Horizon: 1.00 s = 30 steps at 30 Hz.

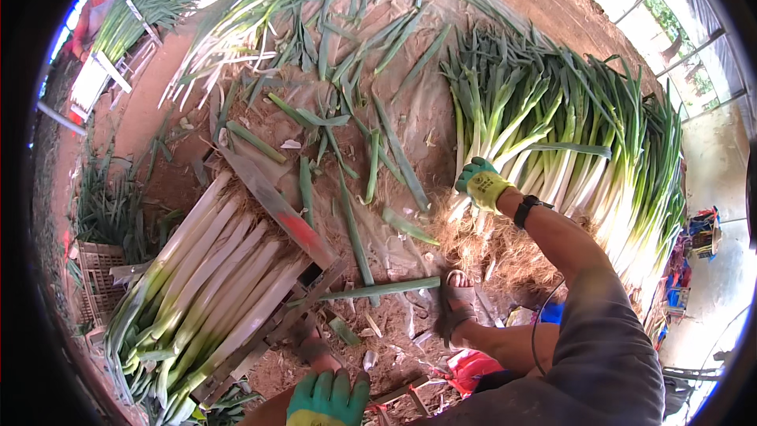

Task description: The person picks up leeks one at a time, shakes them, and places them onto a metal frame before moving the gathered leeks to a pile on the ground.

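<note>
My right hand (482, 183), in a yellow and green work glove, reaches to the near-left edge of a big pile of leeks (564, 166). Its fingers curl round a white leek stalk at that edge, partly hidden by the glove. The pile's green leaves lie away from me, its tangled roots (505, 248) toward me. At the lower edge, my left hand (327, 398), gloved alike, rests with its fingers stretched and slightly apart, nothing visible in it. Left of it, several thick leeks (209, 264) lie side by side in a wooden frame (272, 201), roots against its board.
Loose leek leaves (359, 229) litter the soil and sheeting between frame and pile. More leeks (236, 31) lie at the far left, where another person (98, 4) is partly visible. A plastic crate (98, 280) stands left of the frame. My sandalled foot (460, 300) is near the roots.
</note>
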Each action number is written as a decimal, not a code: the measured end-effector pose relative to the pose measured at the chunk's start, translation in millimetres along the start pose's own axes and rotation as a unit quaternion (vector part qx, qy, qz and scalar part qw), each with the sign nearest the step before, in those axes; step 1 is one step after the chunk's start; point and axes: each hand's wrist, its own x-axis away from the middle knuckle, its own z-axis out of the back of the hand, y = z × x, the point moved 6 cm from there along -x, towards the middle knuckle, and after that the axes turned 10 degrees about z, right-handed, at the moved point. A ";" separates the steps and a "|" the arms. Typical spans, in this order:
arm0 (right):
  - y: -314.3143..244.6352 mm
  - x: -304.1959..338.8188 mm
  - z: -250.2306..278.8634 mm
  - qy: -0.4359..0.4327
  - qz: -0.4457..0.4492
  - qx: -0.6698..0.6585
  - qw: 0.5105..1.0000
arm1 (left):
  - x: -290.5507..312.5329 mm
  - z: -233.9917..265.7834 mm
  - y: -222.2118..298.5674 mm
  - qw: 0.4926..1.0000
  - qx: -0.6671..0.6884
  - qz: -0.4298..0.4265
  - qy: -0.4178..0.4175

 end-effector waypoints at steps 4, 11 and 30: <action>3.9 16.1 78.2 0.110 0.069 -0.006 0.992 | 14.9 -22.2 -6.5 0.998 -0.065 -0.008 0.024; 54.7 78.8 278.1 0.329 -0.030 -0.124 0.936 | 17.4 22.3 3.4 0.984 -0.030 -0.052 0.170; -260.2 174.8 512.1 0.353 0.168 -0.482 0.784 | 33.6 83.8 44.8 0.775 0.529 -0.175 0.299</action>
